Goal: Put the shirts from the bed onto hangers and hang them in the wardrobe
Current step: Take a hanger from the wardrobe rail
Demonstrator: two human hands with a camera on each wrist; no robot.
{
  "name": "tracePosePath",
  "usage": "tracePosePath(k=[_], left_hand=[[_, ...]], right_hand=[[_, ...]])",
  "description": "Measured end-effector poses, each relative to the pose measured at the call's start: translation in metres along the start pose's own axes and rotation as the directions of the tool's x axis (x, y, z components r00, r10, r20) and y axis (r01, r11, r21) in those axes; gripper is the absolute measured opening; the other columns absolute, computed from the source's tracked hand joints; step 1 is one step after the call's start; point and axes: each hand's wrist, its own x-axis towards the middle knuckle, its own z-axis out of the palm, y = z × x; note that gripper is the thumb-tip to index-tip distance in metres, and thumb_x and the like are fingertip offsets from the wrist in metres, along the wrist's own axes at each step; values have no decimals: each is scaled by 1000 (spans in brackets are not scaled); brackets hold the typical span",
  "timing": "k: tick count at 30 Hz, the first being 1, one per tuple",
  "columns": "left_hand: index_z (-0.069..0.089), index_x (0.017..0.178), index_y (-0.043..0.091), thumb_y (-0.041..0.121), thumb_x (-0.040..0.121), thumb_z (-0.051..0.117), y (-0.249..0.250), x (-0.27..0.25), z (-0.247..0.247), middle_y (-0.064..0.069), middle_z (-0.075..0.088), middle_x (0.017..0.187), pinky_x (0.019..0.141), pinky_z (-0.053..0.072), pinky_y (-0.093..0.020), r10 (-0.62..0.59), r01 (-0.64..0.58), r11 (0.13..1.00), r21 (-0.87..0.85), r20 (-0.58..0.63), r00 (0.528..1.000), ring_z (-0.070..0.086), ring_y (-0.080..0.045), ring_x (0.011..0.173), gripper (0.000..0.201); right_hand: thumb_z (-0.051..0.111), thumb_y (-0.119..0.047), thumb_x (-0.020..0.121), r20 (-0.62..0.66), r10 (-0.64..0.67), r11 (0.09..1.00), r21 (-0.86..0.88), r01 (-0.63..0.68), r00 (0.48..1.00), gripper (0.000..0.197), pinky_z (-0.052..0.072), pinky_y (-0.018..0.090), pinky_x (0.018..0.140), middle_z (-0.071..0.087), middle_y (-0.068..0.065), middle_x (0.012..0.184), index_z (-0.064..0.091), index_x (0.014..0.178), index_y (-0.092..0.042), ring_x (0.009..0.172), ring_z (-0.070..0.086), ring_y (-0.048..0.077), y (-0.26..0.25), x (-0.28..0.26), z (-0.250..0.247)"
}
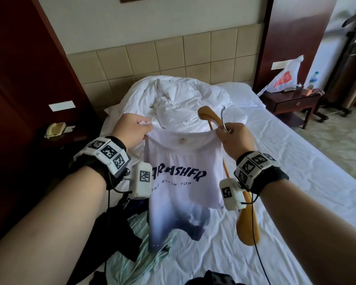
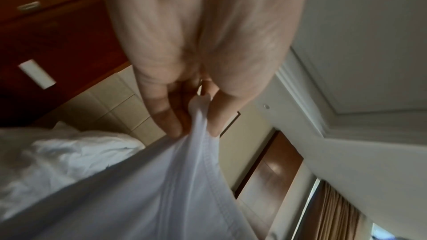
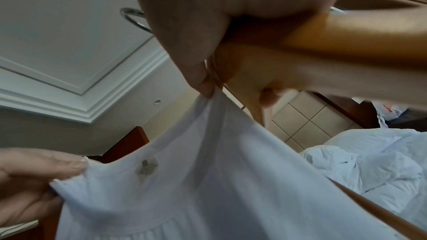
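I'm pinching the white T-shirt collar in my left hand; my right hand is gripping collar plus wooden hanger, above the bed. Risk: right grip is overloaded, so the hanger could be slipping out or snagging the neckline.

Head view looks down over bed; wrist views close, upward, perhaps sharing shirt.

Bed, white sheet: crumpled white duvet at head end, dark garment and pale green garment near foot.
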Motion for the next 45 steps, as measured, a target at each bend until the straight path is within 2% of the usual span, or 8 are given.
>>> tracePosePath(k=[5, 13, 18, 24, 29, 34, 41, 45], left_hand=[[64, 73, 1, 33, 84, 60, -8, 0, -13, -11, 60, 72, 75, 53, -45, 80, -63, 983, 175, -89, 993, 59, -24, 68, 34], [69, 96, 5, 20, 95, 56, 5, 3, -8, -14, 70, 89, 80, 58, -46, 69, -82, 995, -51, -212, 975, 68, -32, 84, 20], [59, 73, 19, 22, 94, 52, 3, 9, -1, -10, 57, 78, 70, 49, -38, -68, 11, 972, -234, -238, 969, 55, -24, 73, 23], [66, 74, 23, 33, 84, 59, 0, 18, 2, -1, 61, 81, 81, 48, -35, -99, 15, 924, -383, -200, 975, 56, -18, 83, 16], [64, 75, 18, 17, 95, 57, 1, 19, 7, 0, 54, 73, 77, 41, -31, -56, -16, 892, -451, -147, 988, 48, -18, 81, 21], [70, 79, 22, 17, 93, 60, 2, 20, 6, 1, 63, 82, 90, 48, -31, -41, -19, 881, -474, -114, 993, 57, -15, 88, 18], [71, 80, 20, 13, 94, 60, 2, 20, 0, -2, 64, 85, 94, 47, -33, -13, -18, 871, -492, -60, 998, 58, -16, 90, 19], [69, 79, 17, 9, 95, 57, 4, 18, -10, 2, 65, 79, 89, 45, -29, 10, -19, 864, -503, -22, 1000, 58, -13, 87, 22]], right_hand=[[65, -19, 83, 24, -2, 999, 34, 1, 1000, 9, 33, 26, 65, 56, 5, 81, 69, 79, -26, 74, 51, 19, 9, -4, 17], [64, -17, 84, 99, 29, 999, 16, -30, 995, 9, 33, 21, 52, 52, -1, 67, 68, 80, -24, 65, 48, 16, 1, -10, 31], [63, -17, 83, 140, 69, 996, 48, -76, 988, 9, 33, 27, 57, 52, -5, 63, 71, 86, -21, 69, 50, 19, -5, -4, 46], [64, -13, 84, 133, 16, 997, 68, -25, 991, 9, 32, 16, 52, 55, 5, 74, 72, 84, -10, 69, 49, 19, -2, -5, 57], [64, -14, 84, 144, -28, 996, 89, 16, 989, 10, 33, 21, 62, 58, 6, 93, 66, 78, -23, 80, 51, 18, 8, -9, 72], [75, -29, 81, 120, -136, 988, 95, 125, 983, 7, 32, 2, 67, 57, 2, 110, 68, 81, -26, 87, 56, 14, 7, -21, 90], [79, -35, 77, 250, -115, 986, 149, 80, 961, 27, 35, 19, 82, 49, 2, 130, 72, 99, -23, 95, 53, 13, -5, -22, 105], [80, -31, 77, 297, -170, 980, 150, 130, 940, 33, 36, 12, 81, 50, 5, 127, 73, 105, -18, 98, 52, 14, -8, -24, 111]])
